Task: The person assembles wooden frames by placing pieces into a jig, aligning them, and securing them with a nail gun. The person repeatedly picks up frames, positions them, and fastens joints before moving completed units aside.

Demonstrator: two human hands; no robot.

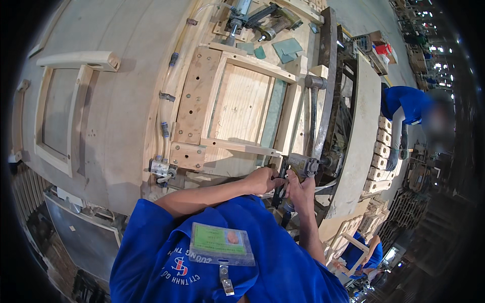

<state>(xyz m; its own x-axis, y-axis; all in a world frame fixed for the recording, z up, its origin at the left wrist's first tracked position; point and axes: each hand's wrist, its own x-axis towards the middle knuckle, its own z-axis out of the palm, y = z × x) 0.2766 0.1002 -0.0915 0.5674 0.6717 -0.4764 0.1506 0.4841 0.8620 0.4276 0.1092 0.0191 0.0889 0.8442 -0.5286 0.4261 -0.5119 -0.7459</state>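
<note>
In my right hand (301,191) is a pneumatic nail gun (303,164), its grip wrapped by my fingers, held close to my body at the front of the bench. My left hand (261,180) is closed at the gun's black magazine; its fingertips are partly hidden there. Just beyond both hands, a pale wooden frame (242,146) lies in a jig against a bolted wooden block (194,96). A hammer (316,82) lies along the jig's right side, head away from me.
A second nail gun (277,26) and green sheets (288,49) lie at the far end. An air cylinder (237,20) and hoses border the jig. Another wooden frame (76,116) rests at left. Two co-workers in blue (404,103) are at right, near stacked wooden parts (379,161).
</note>
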